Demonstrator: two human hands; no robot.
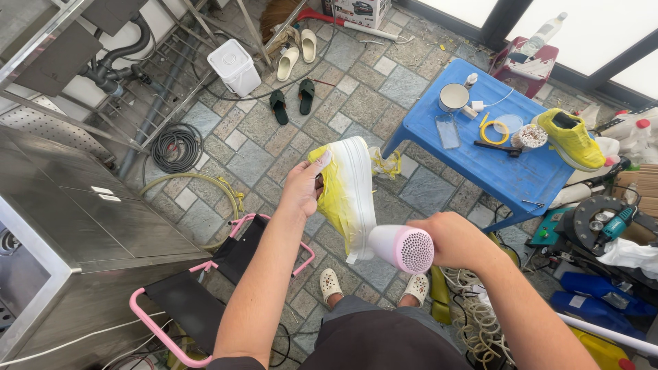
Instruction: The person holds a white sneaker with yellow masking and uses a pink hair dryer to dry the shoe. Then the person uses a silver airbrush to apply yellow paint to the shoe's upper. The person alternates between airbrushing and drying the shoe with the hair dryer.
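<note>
— Two hands busy, I see. What are they gripping?

— My left hand (303, 186) is closing around the heel end of a yellow shoe with a thick white sole (348, 195), fingers tucked inside the opening, holding it up in front of me with the sole facing right. My right hand (456, 240) is wrapping tight around a pink hair dryer (401, 248), its perforated back facing me and its nose pointing at the shoe, almost touching the sole.

— How are your arms sitting?

— Both forearms are reaching forward from my lap; the left is rising steeply, the right is coming in from the lower right with the wrist bending inward.

— Any boxes or packages lying about?

— A cardboard box with a printed picture (361, 11) is sitting at the top edge, on the stone floor, near a red-handled broom (322, 16). A white square bucket with a lid (235, 66) is standing by the metal frame at upper left. A clear plastic bottle (542, 34) is lying on a dark red stool (524, 65) by the window.

— And the matching shoe?

— It's resting on the right end of the blue table (480, 161), the second yellow shoe (570, 137), beside a round brush (530, 136), a yellow ring of tape (493, 130) and a white mug (454, 96).
</note>
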